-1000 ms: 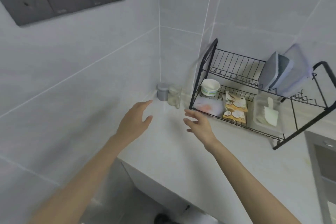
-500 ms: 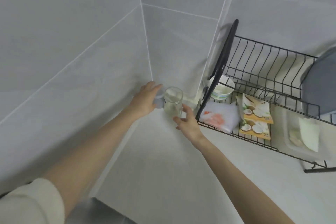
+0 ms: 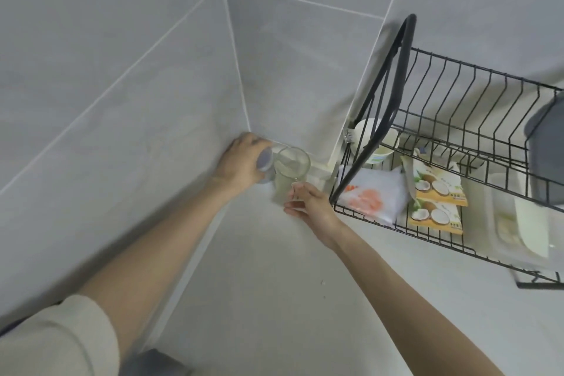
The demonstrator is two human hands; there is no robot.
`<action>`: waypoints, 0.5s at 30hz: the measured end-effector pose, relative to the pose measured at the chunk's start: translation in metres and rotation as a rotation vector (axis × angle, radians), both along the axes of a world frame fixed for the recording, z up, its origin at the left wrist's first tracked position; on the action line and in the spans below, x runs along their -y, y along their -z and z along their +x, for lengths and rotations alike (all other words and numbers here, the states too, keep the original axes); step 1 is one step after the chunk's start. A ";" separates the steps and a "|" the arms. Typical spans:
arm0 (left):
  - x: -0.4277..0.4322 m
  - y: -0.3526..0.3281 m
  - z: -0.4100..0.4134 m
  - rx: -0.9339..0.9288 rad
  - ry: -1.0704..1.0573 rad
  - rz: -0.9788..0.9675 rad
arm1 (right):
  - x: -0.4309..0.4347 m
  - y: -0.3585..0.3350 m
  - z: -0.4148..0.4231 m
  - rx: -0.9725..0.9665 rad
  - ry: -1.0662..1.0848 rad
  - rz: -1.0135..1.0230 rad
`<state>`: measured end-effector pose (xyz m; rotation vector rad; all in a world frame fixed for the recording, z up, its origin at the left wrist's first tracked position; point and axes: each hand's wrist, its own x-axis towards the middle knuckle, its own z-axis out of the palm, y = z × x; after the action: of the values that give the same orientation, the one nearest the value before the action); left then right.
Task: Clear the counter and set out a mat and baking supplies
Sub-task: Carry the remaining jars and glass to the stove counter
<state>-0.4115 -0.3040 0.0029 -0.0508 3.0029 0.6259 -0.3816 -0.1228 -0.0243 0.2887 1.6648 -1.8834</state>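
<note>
Left hand [image 3: 241,163] wrapped round a small grey-lidded jar [image 3: 265,159], tilted, at the back corner of the counter [image 3: 274,284]. Right hand [image 3: 309,206] grips the lower part of the clear glass [image 3: 292,166], fingers curled, just beside the jar

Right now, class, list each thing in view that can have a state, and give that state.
Jar: lidded, tilted, gripped by left hand.
Glass: upright, held near its base by right hand.
Bowl: upright, in rack.
Coconut packets: lying flat in rack.
</note>
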 end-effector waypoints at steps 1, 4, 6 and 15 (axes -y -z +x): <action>0.000 -0.003 0.007 -0.005 -0.010 -0.005 | -0.002 -0.001 0.004 0.011 -0.004 -0.033; 0.000 -0.014 0.028 0.002 -0.032 -0.018 | -0.015 -0.006 0.017 0.069 0.010 -0.149; -0.001 -0.023 0.045 0.001 -0.052 -0.013 | -0.025 -0.012 0.027 0.092 -0.006 -0.177; -0.020 -0.054 0.148 -0.111 -0.043 0.103 | -0.074 -0.070 0.105 -0.105 -0.152 -0.084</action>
<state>-0.2633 -0.2841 0.0572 -0.0777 3.0770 0.8132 -0.2770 -0.0493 0.0462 0.0286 1.6216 -1.8753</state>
